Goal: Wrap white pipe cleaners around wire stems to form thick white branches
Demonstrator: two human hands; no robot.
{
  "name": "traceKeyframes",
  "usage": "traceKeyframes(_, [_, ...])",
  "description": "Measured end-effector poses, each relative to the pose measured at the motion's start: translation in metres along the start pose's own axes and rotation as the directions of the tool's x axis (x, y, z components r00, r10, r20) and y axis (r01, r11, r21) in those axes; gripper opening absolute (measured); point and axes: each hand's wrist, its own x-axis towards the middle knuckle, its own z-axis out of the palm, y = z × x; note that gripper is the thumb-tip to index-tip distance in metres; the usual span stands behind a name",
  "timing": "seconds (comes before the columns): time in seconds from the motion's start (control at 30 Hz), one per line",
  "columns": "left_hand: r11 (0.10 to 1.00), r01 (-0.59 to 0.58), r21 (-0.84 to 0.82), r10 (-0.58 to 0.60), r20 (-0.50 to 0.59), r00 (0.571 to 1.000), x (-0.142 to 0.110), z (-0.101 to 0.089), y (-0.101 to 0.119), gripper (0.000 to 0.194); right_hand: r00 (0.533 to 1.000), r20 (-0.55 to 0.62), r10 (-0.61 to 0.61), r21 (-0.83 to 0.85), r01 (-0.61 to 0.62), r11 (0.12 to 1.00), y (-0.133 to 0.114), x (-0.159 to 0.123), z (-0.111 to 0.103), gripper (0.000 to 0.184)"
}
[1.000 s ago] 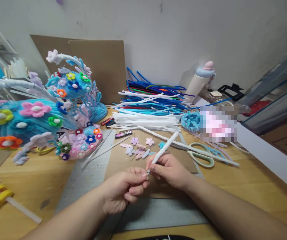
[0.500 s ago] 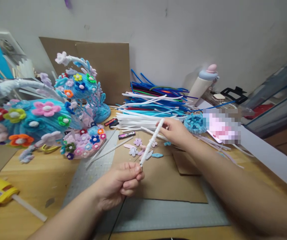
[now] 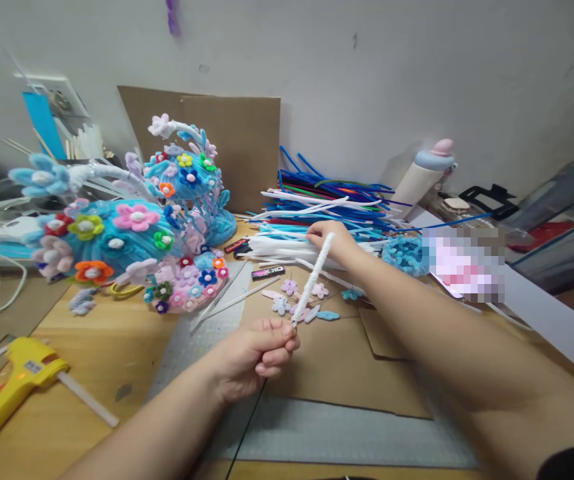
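My left hand (image 3: 261,350) pinches a thin dark wire stem whose upper part is a white fuzzy-wrapped rod (image 3: 311,280), tilted up and to the right. Below the fist the dark wire (image 3: 247,427) runs down toward the table's front edge. My right hand (image 3: 334,241) is at the front of a pile of white pipe cleaners (image 3: 277,248), thumb and fingertips closed on one of them. Between the hands, small fuzzy flowers (image 3: 281,305) and a blue leaf (image 3: 328,315) lie on a cardboard sheet (image 3: 337,360).
Blue flower-covered fuzzy ornaments (image 3: 117,243) stand at the left. A yellow glue gun (image 3: 29,367) lies at the front left. Behind the right arm are a blue fuzzy ring (image 3: 405,255), a phone (image 3: 461,267) and a white bottle (image 3: 424,177). Coloured pipe cleaners (image 3: 337,190) are stacked by the wall.
My right hand has moved away from the wrapped rod's tip, back to the white pipe cleaners. My left hand keeps holding the stem. The view has shifted slightly left.
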Motion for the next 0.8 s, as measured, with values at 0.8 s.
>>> traceKeyframes(0.8, [0.995,-0.085,-0.045,0.080,-0.104,0.991,-0.001,-0.002,0.004,0.013,0.870,-0.463,-0.170,0.006,0.195,0.981,-0.026,-0.019,-0.071,0.020])
